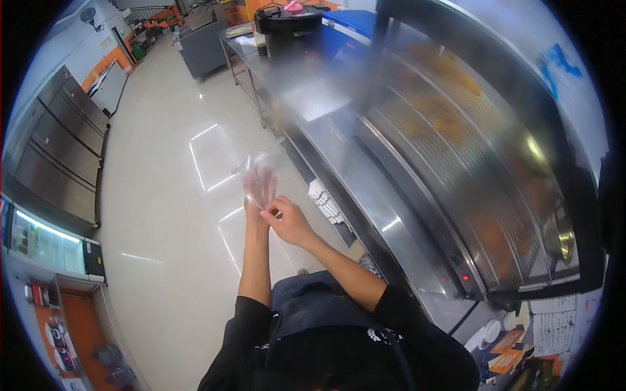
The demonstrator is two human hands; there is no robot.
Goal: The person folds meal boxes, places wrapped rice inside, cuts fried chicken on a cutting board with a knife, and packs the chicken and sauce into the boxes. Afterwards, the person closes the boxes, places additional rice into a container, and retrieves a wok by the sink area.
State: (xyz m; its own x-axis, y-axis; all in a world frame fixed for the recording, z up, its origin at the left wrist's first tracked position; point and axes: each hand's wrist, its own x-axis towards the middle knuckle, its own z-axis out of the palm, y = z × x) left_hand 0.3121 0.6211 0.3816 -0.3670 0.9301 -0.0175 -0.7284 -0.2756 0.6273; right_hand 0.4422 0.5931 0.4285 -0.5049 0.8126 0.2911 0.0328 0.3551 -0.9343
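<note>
Right-hand grip (290, 223), head view, centre of the frame: thumb and forefinger are closed in a pinch on the edge of a clear plastic glove (258, 161), near the left wrist. Left-hand grip (260, 188), just above: the hand is raised inside the glove, palm and fingers visible through the film, the fingers extended and holding nothing. The film appears loose about the fingertips, though glare and blur hide its exact outline. Pinching at the wrist end presumably steadies the thin film where it can be gripped without crushing the fingers; the extended fingers probably keep it from bunching. Both forearms reach forward from the dark apron (319, 303), so that the glove is held over the tiled floor (163, 195), well apart from nearby surfaces.

Right half of the frame: a glass-fronted cabinet (450, 156) holds browned food on wire racks; its lit red lamp (465, 278) suggests that the contents are kept warm. Upper centre: a black pot (290, 36) and a blue box (352, 25) stand on a steel desk (336, 127). Below the desk's edge, white cartons (327, 202) lie stacked, perhaps for ready reach. Upper left: steel cupboards (55, 153) line the wall.
</note>
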